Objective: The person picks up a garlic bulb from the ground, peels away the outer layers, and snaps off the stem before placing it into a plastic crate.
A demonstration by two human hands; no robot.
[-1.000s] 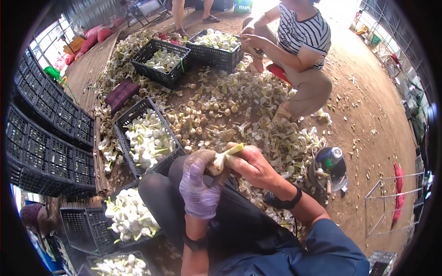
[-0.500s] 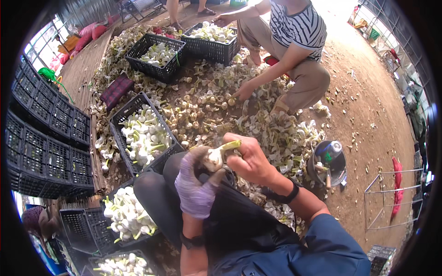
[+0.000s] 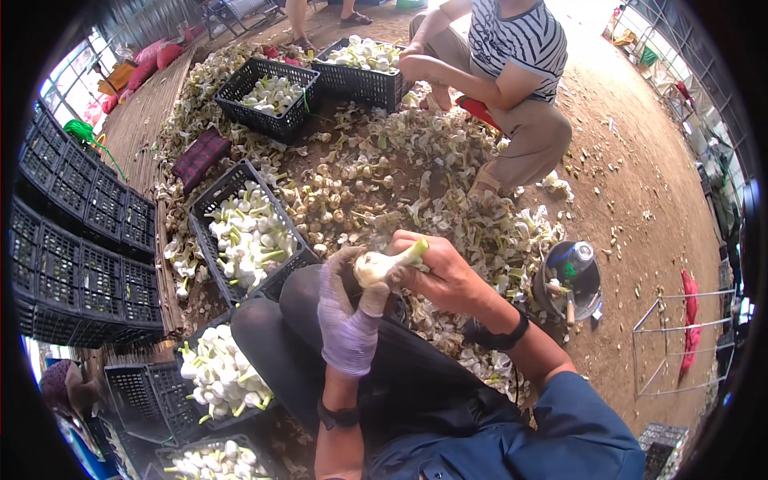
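My left hand (image 3: 349, 324), in a pale purple glove with dirty fingertips, is closed around a white garlic bulb (image 3: 374, 270) above my lap. The bulb's green-white stem slants up to the right. My bare right hand (image 3: 452, 276) is closed at that stem, its thumb and fingers pinched by the bulb's skin; exactly what lies under the fingertips is hidden. Beside my left knee stands a black crate (image 3: 298, 260) of peeled garlic bulbs (image 3: 252, 236). Unpeeled bulbs (image 3: 332, 204) lie on the ground beyond my hands, among a spread of loose skins (image 3: 456, 208).
Across from me a person (image 3: 512, 72) in a striped shirt sits by two more garlic crates (image 3: 352, 80). To my right is a dark bucket (image 3: 596, 296) with a can inside. Stacked black crates (image 3: 80, 264) line the left; a metal frame (image 3: 684, 344) stands far right.
The garlic bulb has been turned, showing more of its white side, and my right fingers have moved down along the stem. The person opposite has drawn their arms back toward the crate.
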